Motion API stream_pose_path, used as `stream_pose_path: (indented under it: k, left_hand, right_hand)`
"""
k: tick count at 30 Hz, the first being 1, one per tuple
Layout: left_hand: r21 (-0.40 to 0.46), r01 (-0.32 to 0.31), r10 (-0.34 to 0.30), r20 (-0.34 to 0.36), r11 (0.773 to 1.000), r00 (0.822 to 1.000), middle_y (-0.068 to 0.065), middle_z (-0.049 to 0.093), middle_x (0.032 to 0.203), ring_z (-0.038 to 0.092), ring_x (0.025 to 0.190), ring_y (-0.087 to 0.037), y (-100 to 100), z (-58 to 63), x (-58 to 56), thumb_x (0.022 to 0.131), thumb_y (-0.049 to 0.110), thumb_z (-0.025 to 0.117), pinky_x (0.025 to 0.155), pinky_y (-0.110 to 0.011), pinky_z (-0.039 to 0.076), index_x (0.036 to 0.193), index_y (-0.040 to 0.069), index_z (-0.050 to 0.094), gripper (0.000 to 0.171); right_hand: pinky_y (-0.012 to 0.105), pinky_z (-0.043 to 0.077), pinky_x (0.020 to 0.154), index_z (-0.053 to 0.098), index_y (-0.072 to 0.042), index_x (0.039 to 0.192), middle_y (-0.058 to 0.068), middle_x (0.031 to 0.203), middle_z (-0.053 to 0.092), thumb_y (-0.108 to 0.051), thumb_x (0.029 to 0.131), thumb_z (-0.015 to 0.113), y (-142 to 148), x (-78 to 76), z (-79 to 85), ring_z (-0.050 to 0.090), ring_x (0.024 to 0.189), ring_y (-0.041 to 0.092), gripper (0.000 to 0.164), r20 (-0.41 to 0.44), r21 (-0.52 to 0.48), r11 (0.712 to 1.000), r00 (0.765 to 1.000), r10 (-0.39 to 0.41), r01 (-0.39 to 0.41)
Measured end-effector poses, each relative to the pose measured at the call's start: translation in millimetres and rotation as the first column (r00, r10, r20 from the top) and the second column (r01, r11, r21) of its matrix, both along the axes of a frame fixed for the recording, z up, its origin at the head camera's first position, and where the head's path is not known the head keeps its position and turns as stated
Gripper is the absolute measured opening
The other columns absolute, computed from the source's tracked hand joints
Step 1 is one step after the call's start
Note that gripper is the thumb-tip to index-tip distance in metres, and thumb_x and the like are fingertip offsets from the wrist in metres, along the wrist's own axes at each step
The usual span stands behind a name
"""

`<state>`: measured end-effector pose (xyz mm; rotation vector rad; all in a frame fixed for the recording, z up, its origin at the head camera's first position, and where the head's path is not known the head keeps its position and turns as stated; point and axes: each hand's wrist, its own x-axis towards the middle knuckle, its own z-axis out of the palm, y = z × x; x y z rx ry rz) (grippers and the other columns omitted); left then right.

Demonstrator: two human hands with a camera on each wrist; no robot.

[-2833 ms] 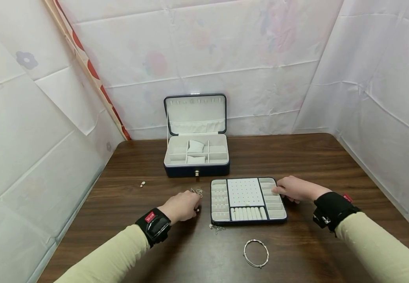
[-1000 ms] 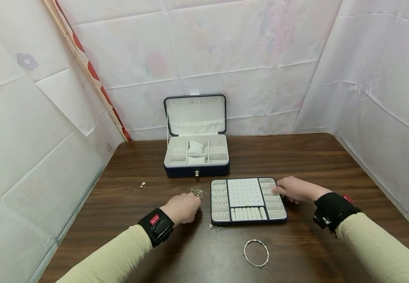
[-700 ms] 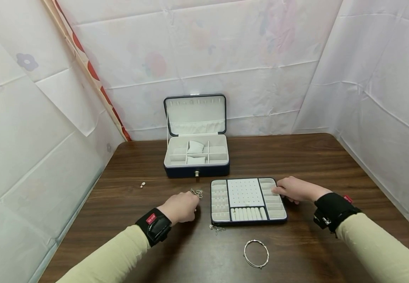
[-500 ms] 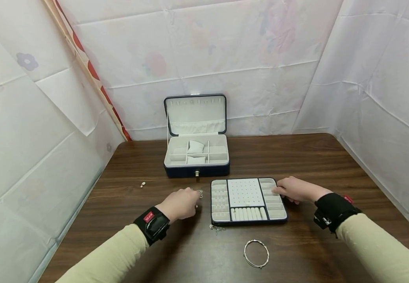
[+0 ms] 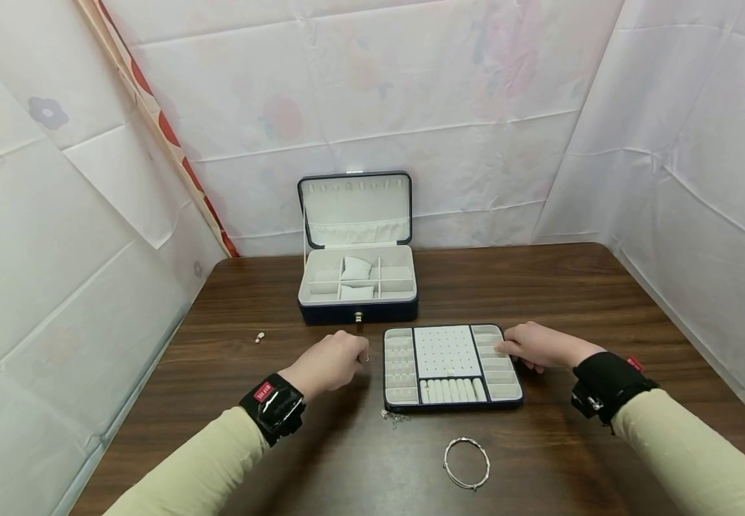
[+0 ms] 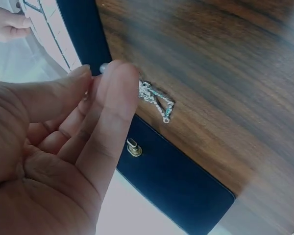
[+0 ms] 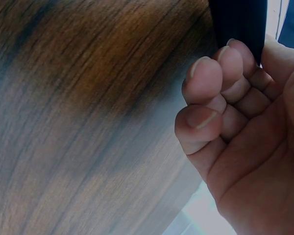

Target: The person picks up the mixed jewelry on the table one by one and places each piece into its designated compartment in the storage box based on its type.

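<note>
Pinching a bead in the left hand, gripping the tray with the right hand

Nearest, the bracelet is lying flat on the table, looking stiff and probably suiting a pinch on its rim. Just beyond, a fine chain is lying by the tray's near left corner; it is likely to be slipping and knotting if lifted by one strand.

The left hand is holding the bead between thumb and fingertips, over the table and left of the tray. Fingers are hiding most of the bead, so its full form is not showing. It is looking smooth, hard and tiny, probably weighing almost nothing and rolling easily; a light fingertip pinch across its sides should be serving best.

The right hand is grasping the tray's right edge, thumb resting on top, fingers curling at the side. The tray is looking rigid and fairly light, its rim giving the surest hold.

Past the left fingertips, a thicker chain is lying bunched. Two studs are lying farther left, and the box is standing open behind
</note>
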<state>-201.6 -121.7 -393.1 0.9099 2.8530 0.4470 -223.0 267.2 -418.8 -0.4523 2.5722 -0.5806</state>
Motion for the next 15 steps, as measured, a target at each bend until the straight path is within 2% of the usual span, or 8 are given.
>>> stream_pose_path:
  k: [8, 15]
  left_hand:
    - [0.057, 0.027, -0.023, -0.069, 0.998, 0.997, -0.005, 0.074, 0.093, 0.070, 0.091, -0.020, 1.5, 4.1, -2.1, 0.089, -0.001, 0.073, 0.079, -0.039, 0.058, 0.093, 0.005, 0.077, 0.008]
    - [0.093, -0.012, 0.019, -0.077, 0.996, 0.997, -0.002, 0.073, 0.091, 0.067, 0.085, -0.016, 4.6, 5.3, -2.9, 0.088, 0.005, 0.078, 0.075, -0.036, 0.056, 0.095, 0.005, 0.076, 0.007]
  right_hand:
    - [0.032, 0.049, 0.055, 0.058, -0.010, 0.088, 0.004, 0.066, 0.052, -0.029, 0.108, 0.053, 0.4, -0.6, 0.5, 0.052, 0.054, 0.016, 0.028, -0.001, -0.014, 1.000, 1.000, 0.007, -0.007]
    - [0.032, 0.048, 0.055, 0.058, -0.010, 0.088, 0.004, 0.064, 0.052, -0.030, 0.108, 0.052, 1.4, -0.8, -0.7, 0.053, 0.052, 0.016, 0.028, -0.001, -0.012, 1.000, 1.000, 0.006, -0.006]
